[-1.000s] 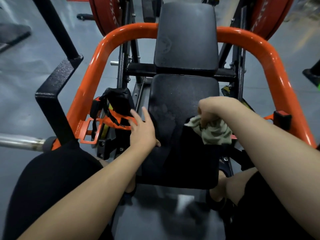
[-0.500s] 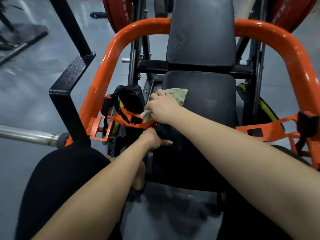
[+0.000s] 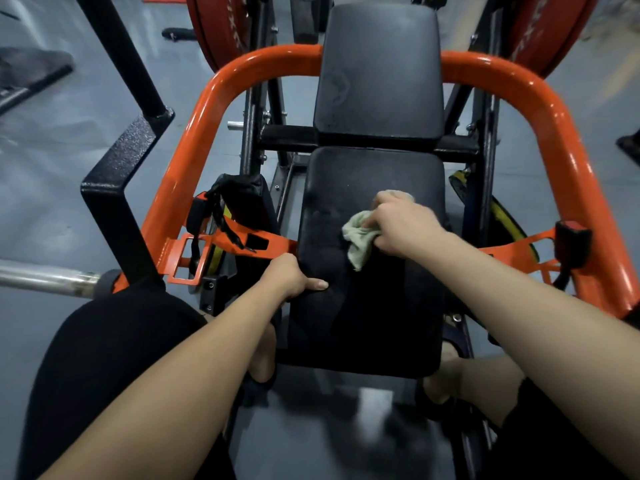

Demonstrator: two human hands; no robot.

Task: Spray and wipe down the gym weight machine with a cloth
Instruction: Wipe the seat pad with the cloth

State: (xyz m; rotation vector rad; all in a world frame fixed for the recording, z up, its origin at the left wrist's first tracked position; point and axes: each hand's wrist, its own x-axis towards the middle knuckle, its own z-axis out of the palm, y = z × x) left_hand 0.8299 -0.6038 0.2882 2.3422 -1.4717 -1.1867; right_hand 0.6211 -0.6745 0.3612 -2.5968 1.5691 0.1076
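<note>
Two red plates point(image 3: 221, 29) flank the back pad point(image 3: 379, 74) at top; an orange frame point(image 3: 194, 150) arches round the seat point(image 3: 374, 174). At centre, the right hand point(image 3: 405, 226) clutches the cloth point(image 3: 358, 240) against the seat; the left hand point(image 3: 287, 275) grips the seat's left edge.

we record a grey floor point(image 3: 52, 150) on all sides, a bare steel bar point(image 3: 45, 278) entering from the left edge, and a dark low platform point(image 3: 31, 74) well apart, upper left.

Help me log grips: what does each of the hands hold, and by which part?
The right hand grips the green cloth by its bunched upper end, on the seat pad; the left hand grips the seat pad's left edge.
</note>
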